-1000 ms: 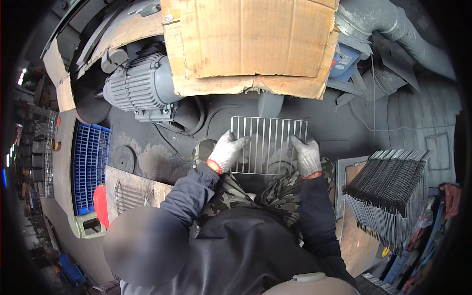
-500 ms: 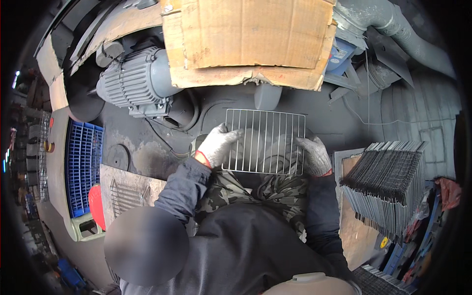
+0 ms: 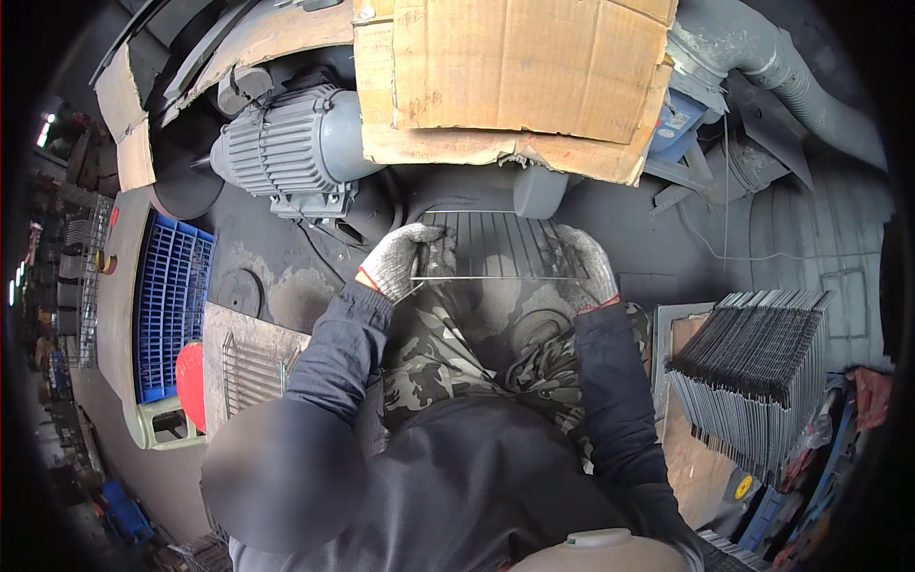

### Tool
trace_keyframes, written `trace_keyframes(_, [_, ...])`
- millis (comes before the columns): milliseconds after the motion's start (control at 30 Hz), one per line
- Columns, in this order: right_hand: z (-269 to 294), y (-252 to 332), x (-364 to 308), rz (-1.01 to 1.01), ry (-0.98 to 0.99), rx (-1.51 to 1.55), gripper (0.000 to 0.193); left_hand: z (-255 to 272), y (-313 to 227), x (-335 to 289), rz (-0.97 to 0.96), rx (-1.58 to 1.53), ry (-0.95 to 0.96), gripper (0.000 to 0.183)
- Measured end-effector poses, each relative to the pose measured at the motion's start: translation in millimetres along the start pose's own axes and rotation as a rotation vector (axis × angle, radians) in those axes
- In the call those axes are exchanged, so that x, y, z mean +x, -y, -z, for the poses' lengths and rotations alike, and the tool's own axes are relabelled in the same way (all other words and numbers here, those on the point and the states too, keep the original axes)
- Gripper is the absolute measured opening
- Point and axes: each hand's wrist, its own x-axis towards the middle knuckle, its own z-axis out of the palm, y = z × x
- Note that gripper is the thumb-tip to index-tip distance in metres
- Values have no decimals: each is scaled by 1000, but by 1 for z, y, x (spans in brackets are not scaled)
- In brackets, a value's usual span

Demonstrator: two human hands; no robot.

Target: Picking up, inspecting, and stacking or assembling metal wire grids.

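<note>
A rectangular wire rack (image 3: 502,277) with thin parallel bars is held up in front of me between both hands, tilted so its near edge faces me. My left hand (image 3: 412,255), in a grey-white work glove with a red cuff edge, is closed on the rack's left side. On the right side my right hand (image 3: 586,262), gloved alike, grips the rack's other end, its fingers partly behind the bars. Just beyond the rack's far edge is a grey rounded metal part (image 3: 539,194) under a cardboard sheet (image 3: 524,76).
A tall stack of wire racks (image 3: 753,372) stands at my right on a board. More racks (image 3: 253,377) lie on a board at my left, near a red round seat (image 3: 192,386) and a blue plastic crate (image 3: 176,305). A grey electric motor (image 3: 286,143) sits ahead to the left.
The rack has tipped from nearly facing me to a flatter angle and moved slightly away, with both hands still on it. The whole view has shifted a little.
</note>
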Motion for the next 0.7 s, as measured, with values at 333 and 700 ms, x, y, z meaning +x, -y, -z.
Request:
trace_keyframes(333, [95,58,-34,283,-141,-13,30,-77,46,67,126,27,236,17])
trace_keyframes(700, [-12,-2,1,140,14,-201,32,-1,-4,6,-18,12,23,23])
